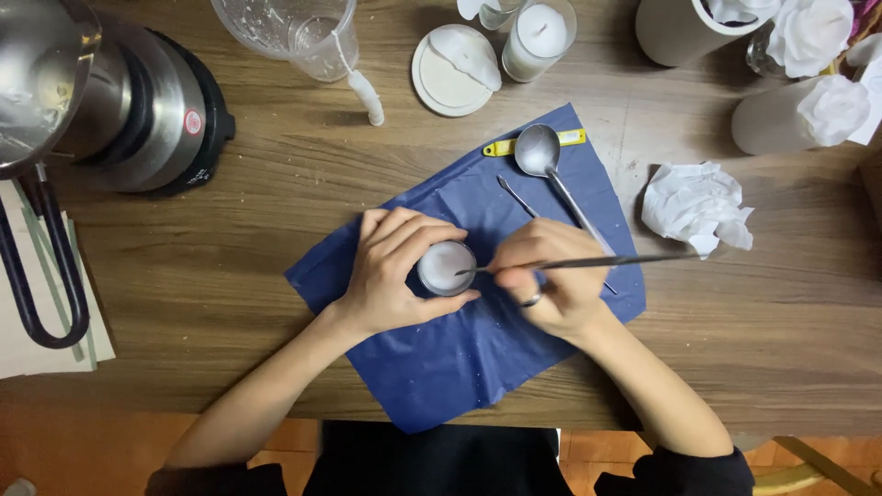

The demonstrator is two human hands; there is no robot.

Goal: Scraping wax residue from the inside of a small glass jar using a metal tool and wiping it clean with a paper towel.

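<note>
My left hand [395, 271] is wrapped around a small round jar of white wax [446, 267] that stands on a blue cloth [459, 358]. My right hand [551, 276], a ring on one finger, grips a long thin metal tool [625, 261]. The tool's tip reaches the jar's right rim over the wax. Under my right hand lies a metal spoon [542, 156], its bowl toward the far edge of the cloth. A thin metal pick [516, 197] lies beside the spoon.
A steel pot on a black hotplate [138, 101] stands at the far left. At the back are a clear measuring jug [294, 32], a round white lid [448, 78] and a glass candle [540, 39]. Crumpled tissue [694, 207] and white cylinders with paper flowers [799, 110] sit at the right.
</note>
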